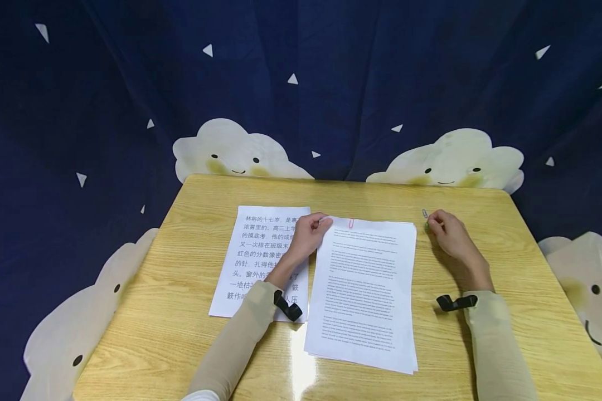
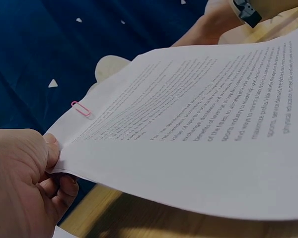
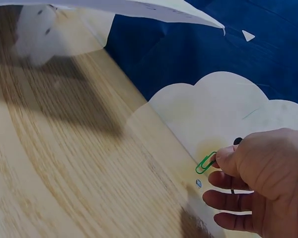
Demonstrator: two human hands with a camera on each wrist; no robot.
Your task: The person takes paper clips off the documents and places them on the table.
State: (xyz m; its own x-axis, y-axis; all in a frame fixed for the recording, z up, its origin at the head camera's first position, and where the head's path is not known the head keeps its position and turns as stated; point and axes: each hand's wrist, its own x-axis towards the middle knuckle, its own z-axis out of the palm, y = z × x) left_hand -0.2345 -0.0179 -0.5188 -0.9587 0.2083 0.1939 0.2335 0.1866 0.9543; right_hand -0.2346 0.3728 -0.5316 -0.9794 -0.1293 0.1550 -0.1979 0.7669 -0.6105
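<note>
My left hand [image 1: 308,238] pinches the top left corner of a sheaf of printed English pages [image 1: 363,295] between thumb and fingers. In the left wrist view the pages [image 2: 198,168] tilt up off the wooden table. A pink paper clip [image 1: 351,223] sits on their top edge, left of its middle. To the right of the sheaf, my right hand [image 1: 451,236] pinches a green paper clip [image 3: 205,162] between thumb and index finger, its other fingers loosely bent. Just beyond those fingers, a blue paper clip [image 1: 425,213] lies on the table.
Sheets with large Chinese print [image 1: 251,256] lie left of the sheaf, partly under my left forearm. The wooden table [image 1: 145,334] ends at a dark blue curtain [image 1: 331,111] with white clouds behind it. Black straps [image 1: 456,302] circle both wrists.
</note>
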